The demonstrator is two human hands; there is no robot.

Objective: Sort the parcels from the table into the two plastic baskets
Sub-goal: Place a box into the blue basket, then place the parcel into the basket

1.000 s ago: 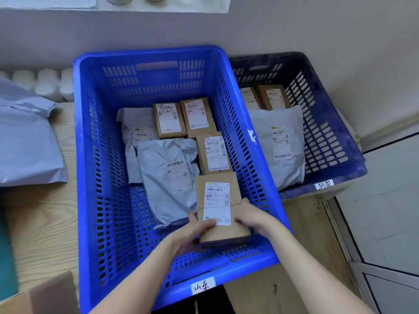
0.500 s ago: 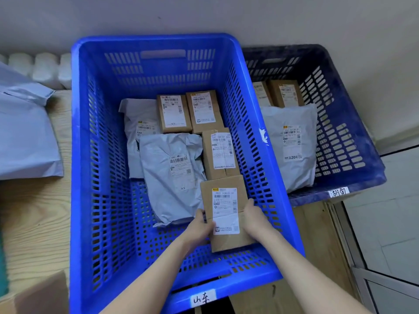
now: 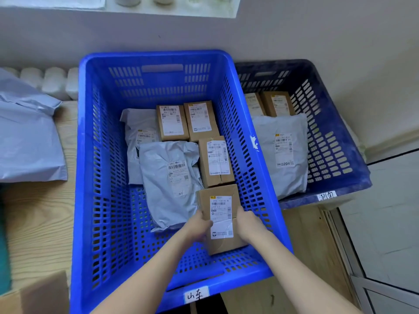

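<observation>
A small brown cardboard parcel [image 3: 223,205] with a white label lies on the floor of the bright blue basket [image 3: 90,177], near its front right. My left hand [image 3: 196,227] grips the parcel's left side and my right hand [image 3: 247,225] grips its right side. Behind it in the same basket lie three more brown boxes [image 3: 215,160] and two grey mailer bags [image 3: 169,184]. The dark blue basket [image 3: 335,141] to the right holds a grey bag [image 3: 281,152] and two brown boxes [image 3: 277,104].
A large grey mailer bag [image 3: 25,141] lies on the wooden table [image 3: 38,223] at the left. A cardboard corner [image 3: 38,295] shows at the bottom left. White rolls [image 3: 49,80] line the wall. A tiled floor [image 3: 385,211] lies to the right.
Both hands have lowered the brown parcel from a tilted hold above the basket floor down onto it, just in front of the third box. The view has shifted a little.
</observation>
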